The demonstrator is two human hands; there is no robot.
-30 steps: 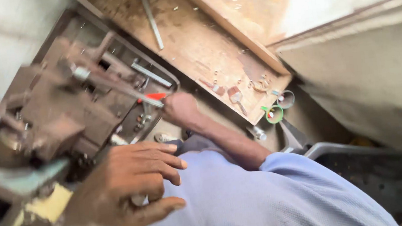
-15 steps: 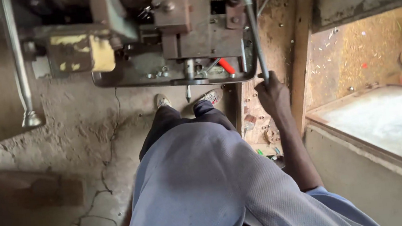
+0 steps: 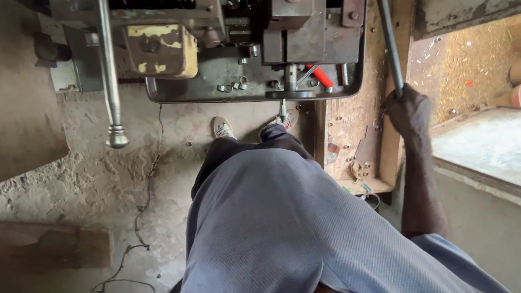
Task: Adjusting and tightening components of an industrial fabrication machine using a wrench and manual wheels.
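While the camera looks straight down the person's body, the right hand (image 3: 407, 110) is wrapped around the lower end of a long metal lever (image 3: 388, 32), fingers (image 3: 410, 101) shut tight around the bar. That lever slants up to a dark knob at the right side of a grimy machine (image 3: 300, 28). The left hand is out of view, so its grip cannot be told. A second steel handle (image 3: 109, 72) with a round end hangs at the machine's left, untouched. Loose nuts (image 3: 232, 86) lie in the tray below the machine's head, near what seems to be a red-handled tool (image 3: 322, 77). Both shoes (image 3: 223, 128) stand on the dusty floor (image 3: 86, 182), just beneath the tray.
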